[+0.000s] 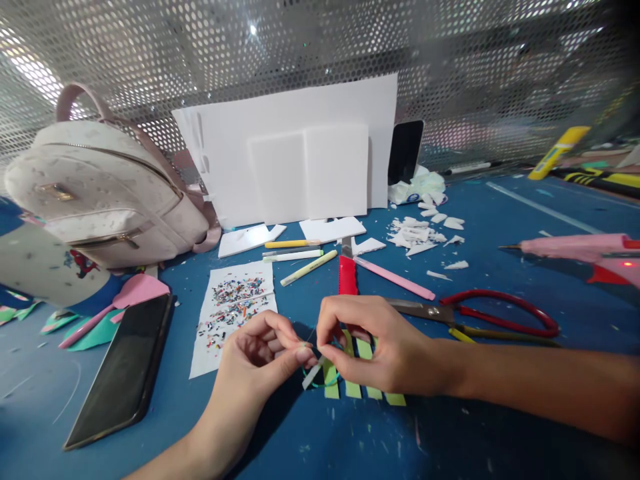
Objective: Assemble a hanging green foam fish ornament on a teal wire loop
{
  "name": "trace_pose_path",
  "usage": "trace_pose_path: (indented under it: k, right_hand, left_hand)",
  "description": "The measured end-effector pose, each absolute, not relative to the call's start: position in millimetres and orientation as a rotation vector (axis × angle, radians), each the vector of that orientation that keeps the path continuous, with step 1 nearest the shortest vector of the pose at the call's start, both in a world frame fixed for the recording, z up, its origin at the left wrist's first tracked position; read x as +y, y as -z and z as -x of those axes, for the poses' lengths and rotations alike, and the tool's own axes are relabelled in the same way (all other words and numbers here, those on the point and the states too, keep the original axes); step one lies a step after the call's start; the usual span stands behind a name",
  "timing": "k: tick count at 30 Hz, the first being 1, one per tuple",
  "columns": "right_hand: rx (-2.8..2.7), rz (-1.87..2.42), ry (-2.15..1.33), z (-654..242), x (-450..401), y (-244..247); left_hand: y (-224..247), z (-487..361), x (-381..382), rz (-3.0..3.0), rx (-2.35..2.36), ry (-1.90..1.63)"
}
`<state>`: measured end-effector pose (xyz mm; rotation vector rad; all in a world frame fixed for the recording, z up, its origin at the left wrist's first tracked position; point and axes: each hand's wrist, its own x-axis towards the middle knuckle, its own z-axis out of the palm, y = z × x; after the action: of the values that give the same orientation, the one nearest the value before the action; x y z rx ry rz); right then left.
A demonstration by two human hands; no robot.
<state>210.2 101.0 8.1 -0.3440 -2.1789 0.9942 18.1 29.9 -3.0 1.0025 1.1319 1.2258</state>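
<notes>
The left hand (265,357) and right hand (373,343) are pinching a thin teal strand (317,385); its loop is showing, but work is appearing unfinished.

Smooth, plastic-looking pale strip (311,381), matt green paper strips (353,389), glossy phone screen (123,367), perforated metal panel (300,53)

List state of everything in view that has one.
Left hand: pinched, grip contents unclear
Right hand: pinched, grip contents unclear
Green strips: side by side, partly covered
Red cutter: blade exposed
Scissors: lying, blade tips hidden
Glue gun: red light lit
Near phone: flat, screen dark
Far phone: upright, screen dark
Backpack: upright
Beads: scattered on white paper
</notes>
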Motion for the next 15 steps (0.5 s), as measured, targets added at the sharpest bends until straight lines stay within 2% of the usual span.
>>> trace_pose_path:
  k: [15]
  right_hand:
    - [-2.184,0.34,-0.988,-209.9,101.3,-8.8]
  left_hand:
    - [2.0,-18.1,28.3,-0.987,1.126,-1.216]
